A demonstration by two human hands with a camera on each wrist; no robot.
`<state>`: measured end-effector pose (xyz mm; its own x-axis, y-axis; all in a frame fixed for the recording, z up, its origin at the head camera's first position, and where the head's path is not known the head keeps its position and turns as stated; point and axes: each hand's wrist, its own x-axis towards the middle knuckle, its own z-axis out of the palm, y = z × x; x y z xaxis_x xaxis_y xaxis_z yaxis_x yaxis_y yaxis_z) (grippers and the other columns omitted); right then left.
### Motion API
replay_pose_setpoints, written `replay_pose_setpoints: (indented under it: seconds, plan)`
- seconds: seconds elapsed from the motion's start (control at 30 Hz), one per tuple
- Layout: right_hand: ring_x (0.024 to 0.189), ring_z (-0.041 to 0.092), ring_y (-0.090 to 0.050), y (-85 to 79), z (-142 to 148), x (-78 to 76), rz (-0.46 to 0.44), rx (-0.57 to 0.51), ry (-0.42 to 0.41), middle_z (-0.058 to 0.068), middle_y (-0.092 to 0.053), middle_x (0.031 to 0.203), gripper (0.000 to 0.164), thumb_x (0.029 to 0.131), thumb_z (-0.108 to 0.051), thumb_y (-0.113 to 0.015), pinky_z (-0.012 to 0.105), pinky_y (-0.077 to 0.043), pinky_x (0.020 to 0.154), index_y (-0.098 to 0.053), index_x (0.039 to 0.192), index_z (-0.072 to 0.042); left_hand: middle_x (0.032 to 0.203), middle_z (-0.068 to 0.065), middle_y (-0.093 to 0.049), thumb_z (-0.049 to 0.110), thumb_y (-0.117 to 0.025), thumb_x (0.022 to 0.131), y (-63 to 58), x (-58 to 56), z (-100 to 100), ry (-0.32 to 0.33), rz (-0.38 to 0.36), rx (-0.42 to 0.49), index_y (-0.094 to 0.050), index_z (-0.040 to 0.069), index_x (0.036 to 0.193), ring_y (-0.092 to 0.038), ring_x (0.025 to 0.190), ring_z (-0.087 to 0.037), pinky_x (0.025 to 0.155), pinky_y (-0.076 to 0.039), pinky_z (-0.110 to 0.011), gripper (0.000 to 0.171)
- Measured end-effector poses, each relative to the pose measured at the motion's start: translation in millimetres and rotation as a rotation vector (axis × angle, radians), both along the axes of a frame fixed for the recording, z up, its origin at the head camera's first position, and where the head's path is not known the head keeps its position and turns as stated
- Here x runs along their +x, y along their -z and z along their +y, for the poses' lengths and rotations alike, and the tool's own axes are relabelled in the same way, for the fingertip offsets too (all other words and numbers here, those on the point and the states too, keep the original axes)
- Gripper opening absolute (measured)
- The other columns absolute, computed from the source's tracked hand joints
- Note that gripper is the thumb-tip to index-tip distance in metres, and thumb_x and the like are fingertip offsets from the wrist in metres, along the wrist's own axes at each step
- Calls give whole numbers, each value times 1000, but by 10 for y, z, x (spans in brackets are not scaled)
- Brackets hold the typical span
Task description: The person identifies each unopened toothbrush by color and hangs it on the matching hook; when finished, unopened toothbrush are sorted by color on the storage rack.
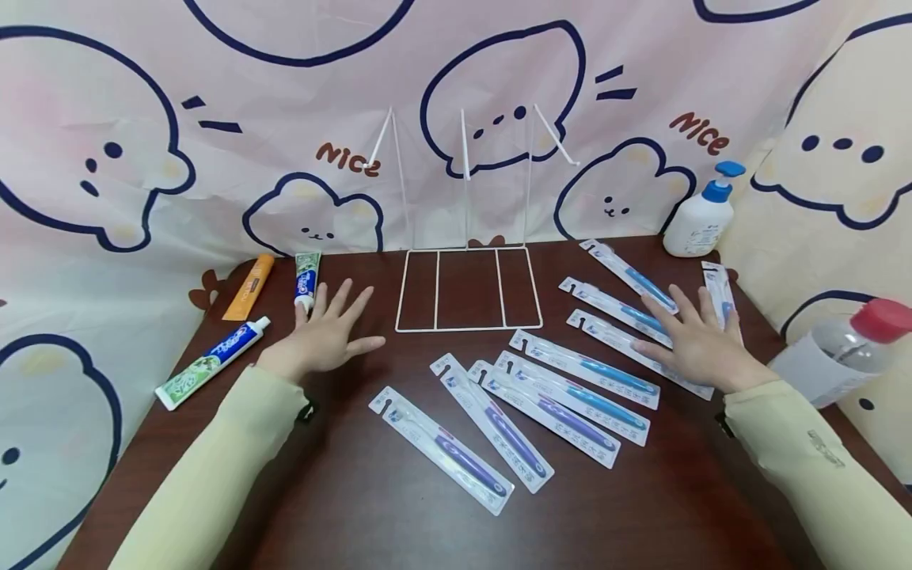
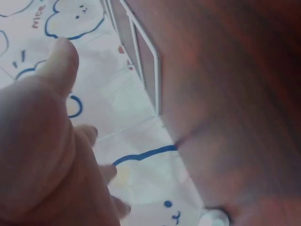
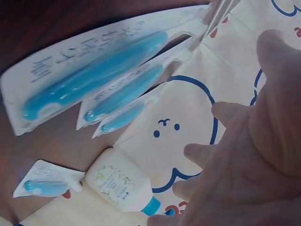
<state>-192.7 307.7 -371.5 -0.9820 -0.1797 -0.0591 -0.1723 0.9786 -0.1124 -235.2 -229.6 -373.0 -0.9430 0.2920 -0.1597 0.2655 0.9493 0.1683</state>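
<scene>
With its fingers spread, my left hand (image 1: 321,336) holds nothing; nearest to it in the head view is a small toothpaste tube (image 1: 307,273). A larger green and blue toothpaste tube (image 1: 212,362) and an orange tube (image 1: 249,286) lie left of it. My right hand (image 1: 701,344), also spread and holding nothing, appears over several packaged blue toothbrushes (image 3: 96,75) at the right. Several more packs lie across the middle, including a purple toothbrush (image 1: 442,451) nearest the front. Between the hands, at the back, stands a white wire rack (image 1: 469,329) with upright hooks.
A white pump bottle (image 1: 698,226) with a blue top stands at the back right corner. Closer, at the right edge, is a clear bottle with a red cap (image 1: 883,319). A cartoon-printed cloth (image 1: 299,119) hangs behind the brown table (image 1: 342,507).
</scene>
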Motion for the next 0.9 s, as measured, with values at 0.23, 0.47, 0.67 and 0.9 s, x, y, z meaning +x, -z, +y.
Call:
replay_pose_setpoints:
  seconds: [0.23,0.47,0.67,0.9]
  plan:
    - [131,50,-11,-165,-149,-313,-23,-61,-61,28,-24,143,76,87,-56,-49,67,-13,96,-29,145,-11,153,-12,5,61,-43,87,30,-534,32,103,-153,108,-2,24,149,5,134,-45,95,-8,-69,83]
    - [123,47,-32,-194,-129,-832,-82,-201,41,29,-37,135,64,92,-42,-50,62,-26,95,-35,139,0,151,-19,3,52,-51,88,141,-840,79,165,-243,129,-3,13,149,4,132,-50,99,-9,-64,87]
    - [115,44,-42,15,-32,-1238,-143,-223,121,28,-43,130,56,93,-31,-51,60,-30,93,-40,135,3,152,-18,0,53,-47,90,251,-848,99,174,-258,13,-4,15,149,0,133,-48,98,-10,-66,82]
    - [113,47,-42,213,141,-1415,-175,-138,182,32,-45,126,55,92,-29,-53,60,-30,93,-44,129,10,152,-19,0,53,-39,93,312,-823,239,215,-229,-69,-3,13,149,0,134,-47,99,-10,-65,78]
